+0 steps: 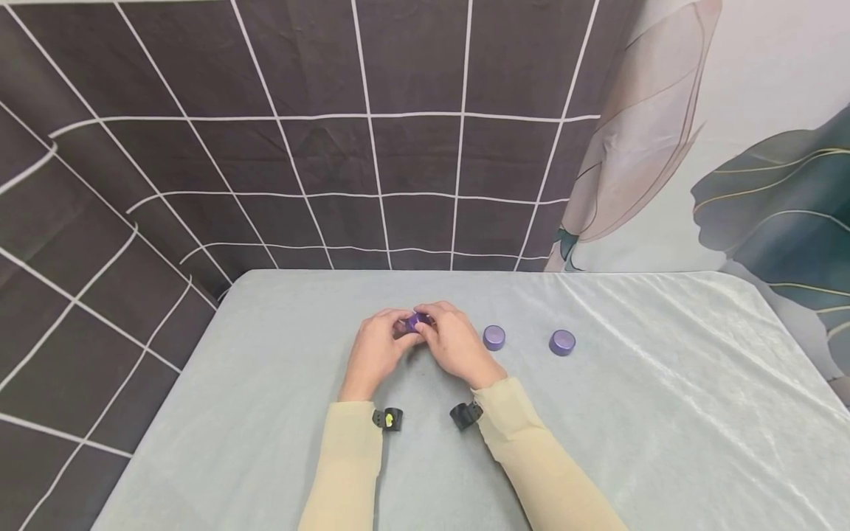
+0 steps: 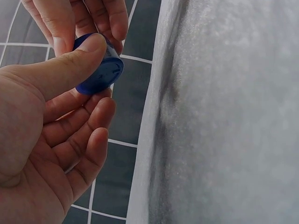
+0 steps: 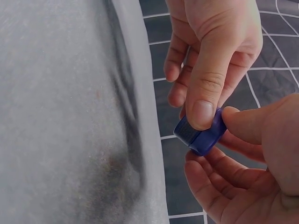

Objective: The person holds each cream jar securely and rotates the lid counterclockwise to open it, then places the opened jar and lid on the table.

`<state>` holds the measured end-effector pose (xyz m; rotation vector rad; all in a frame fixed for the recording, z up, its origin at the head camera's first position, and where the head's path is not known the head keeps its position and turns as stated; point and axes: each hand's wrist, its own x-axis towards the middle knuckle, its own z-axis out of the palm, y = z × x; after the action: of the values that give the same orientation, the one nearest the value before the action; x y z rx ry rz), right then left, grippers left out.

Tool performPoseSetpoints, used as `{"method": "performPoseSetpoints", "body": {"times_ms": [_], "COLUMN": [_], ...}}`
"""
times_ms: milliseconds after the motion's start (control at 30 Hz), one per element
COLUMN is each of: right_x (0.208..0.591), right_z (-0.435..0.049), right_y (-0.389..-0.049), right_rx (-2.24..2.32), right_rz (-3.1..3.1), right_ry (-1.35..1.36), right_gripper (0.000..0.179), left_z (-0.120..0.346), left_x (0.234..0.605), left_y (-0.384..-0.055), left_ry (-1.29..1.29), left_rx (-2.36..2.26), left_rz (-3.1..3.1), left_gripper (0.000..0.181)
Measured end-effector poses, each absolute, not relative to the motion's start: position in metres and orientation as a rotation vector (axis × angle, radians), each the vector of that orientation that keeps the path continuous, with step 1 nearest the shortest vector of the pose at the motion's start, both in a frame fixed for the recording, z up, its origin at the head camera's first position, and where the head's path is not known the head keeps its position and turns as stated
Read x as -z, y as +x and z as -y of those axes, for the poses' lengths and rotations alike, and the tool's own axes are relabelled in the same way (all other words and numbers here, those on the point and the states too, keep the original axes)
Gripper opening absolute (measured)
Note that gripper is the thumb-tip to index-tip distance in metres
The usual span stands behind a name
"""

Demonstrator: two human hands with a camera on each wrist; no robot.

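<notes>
Above the table, both hands meet at a small round purple container (image 1: 416,321), which looks blue in the wrist views. My left hand (image 1: 380,345) pinches it, the thumb over its side and the fingers beneath, as the left wrist view shows. Its round flat end (image 2: 105,77) faces that camera, and a paler band runs behind the thumb. My right hand (image 1: 458,341) grips the other part between thumb and fingers; in the right wrist view a dark ridged band (image 3: 187,132) shows beside the smooth blue part (image 3: 210,138). Fingers hide much of the container.
Two similar purple round pieces, one (image 1: 494,337) close to the right hand and another (image 1: 562,341) farther right, lie on the pale cloth-covered table (image 1: 265,442). Dark grid-patterned fabric (image 1: 412,155) hangs behind and at left; a leaf-patterned curtain (image 1: 664,147) hangs at right.
</notes>
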<state>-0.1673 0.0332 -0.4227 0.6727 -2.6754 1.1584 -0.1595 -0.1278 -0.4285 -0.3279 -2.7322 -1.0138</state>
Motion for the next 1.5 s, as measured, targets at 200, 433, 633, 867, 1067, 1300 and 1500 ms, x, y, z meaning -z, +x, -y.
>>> {"method": "performPoseSetpoints", "body": {"times_ms": [200,433,633,867,1067,1300,1500], "right_x": [0.4221,0.4209,0.42,0.4192,0.4184,0.4184,0.4186], "right_z": [-0.0338,-0.0339,-0.0343,-0.034,-0.0339,-0.0348,-0.0344], "right_y": [-0.1674,-0.1675,-0.1674,-0.1669,-0.1668,-0.1665,-0.1664], "right_rx": [-1.174,-1.177,-1.186,-1.184,-1.188,-1.216,-1.223], "right_rz": [2.659,2.654,2.65,2.658,2.65,2.646,2.65], "right_ry": [0.689,0.703,0.709,0.705,0.698,0.657,0.61], "right_gripper": [0.028,0.028,0.028,0.027,0.028,0.034,0.037], "left_z": [0.1276,0.128,0.1276,0.1277,0.1275,0.1286,0.1278], "left_x": [0.4293,0.4298,0.4292,0.4298,0.4281,0.4279,0.4275], "left_y": [-0.1603,-0.1604,-0.1603,-0.1603,-0.1598,-0.1604,-0.1602], "left_ry": [-0.326,-0.325,-0.33,-0.323,-0.315,-0.265,-0.257], "left_rx": [1.026,1.021,1.027,1.035,1.04,1.051,1.07], "left_rz": [2.731,2.733,2.726,2.728,2.73,2.726,2.72], "left_gripper": [0.039,0.041,0.042,0.044,0.04,0.035,0.036]}}
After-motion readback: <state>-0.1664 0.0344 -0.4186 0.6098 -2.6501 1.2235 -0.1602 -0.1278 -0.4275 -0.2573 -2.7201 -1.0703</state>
